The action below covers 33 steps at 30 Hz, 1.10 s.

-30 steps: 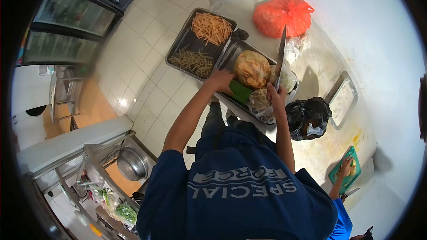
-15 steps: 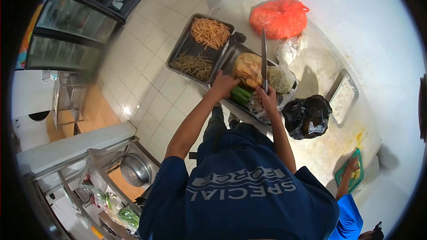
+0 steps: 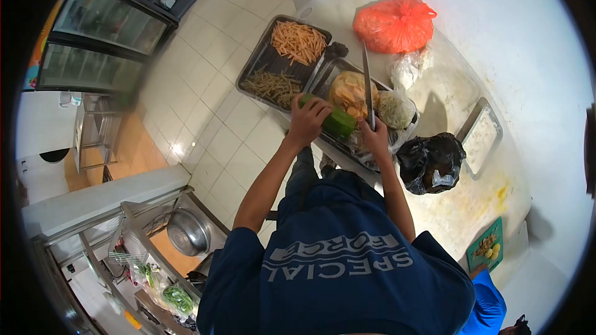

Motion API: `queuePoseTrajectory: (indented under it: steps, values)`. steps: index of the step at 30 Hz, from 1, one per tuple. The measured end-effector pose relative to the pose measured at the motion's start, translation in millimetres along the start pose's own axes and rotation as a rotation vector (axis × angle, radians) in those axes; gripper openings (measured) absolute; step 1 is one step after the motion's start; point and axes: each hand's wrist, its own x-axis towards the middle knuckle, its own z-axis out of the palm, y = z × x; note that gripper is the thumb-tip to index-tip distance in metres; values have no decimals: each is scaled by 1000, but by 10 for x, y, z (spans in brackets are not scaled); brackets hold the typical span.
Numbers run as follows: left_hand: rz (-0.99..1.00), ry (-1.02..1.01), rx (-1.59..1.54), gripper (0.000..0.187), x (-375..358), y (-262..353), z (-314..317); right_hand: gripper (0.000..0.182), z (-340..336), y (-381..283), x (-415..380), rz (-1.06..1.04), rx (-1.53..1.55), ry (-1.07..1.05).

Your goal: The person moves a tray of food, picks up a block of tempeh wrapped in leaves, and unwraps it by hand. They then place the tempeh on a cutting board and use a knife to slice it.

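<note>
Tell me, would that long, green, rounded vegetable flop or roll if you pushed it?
The long, green, rounded vegetable probably won't flop: it looks straight under the left hand. It might roll if let go, since its sides look curved. It looks thick, so it may feel fairly heavy.

Vegetable left of knife
</note>
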Motion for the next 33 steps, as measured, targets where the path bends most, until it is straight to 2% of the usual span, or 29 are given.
queuePoseTrajectory:
  steps: [1,4,7,11,13,16,20,23,25,26,28,29,31,32,33]
  values:
    - [-7,29,-1,37,-5,16,-33,27,15,-5,-2,-55,-85,13]
    - [-1,106,5,35,-18,80,-76,34,87,-82,-38,-89,-16,8]
    - [-49,156,26,35,-47,166,-86,41,90,-135,-52,-16,-83,29]
    - [-63,218,41,34,-47,215,-69,47,83,-82,-2,-87,-58,61]
    - [-86,251,34,33,-48,231,-52,46,44,-310,-74,171,-8,-86]
    - [-97,290,54,31,-36,261,-39,46,60,-201,-42,264,132,-143]
    - [-155,320,71,28,-35,294,-45,47,88,-272,-102,213,223,-149]
    - [-243,332,64,36,9,354,-83,49,122,-288,-130,160,278,-136]
    - [-607,472,28,52,95,454,-152,50,134,-286,-145,99,269,-73]
    - [-607,469,26,52,51,475,-34,50,124,-283,-156,102,269,-71]
    - [-824,727,-740,61,-48,476,207,55,101,-289,-141,32,244,-23]
    - [-827,726,-740,61,-96,491,225,55,94,-287,-125,35,244,-25]
    - [-1090,576,-1825,56,-96,557,83,52,85,-288,-81,-174,215,-22]
    - [-1091,575,-1823,56,-97,544,68,52,63,-284,-80,-173,216,-22]
    - [-1091,485,-1949,53,-113,531,61,53,40,-330,-104,-111,209,-44]
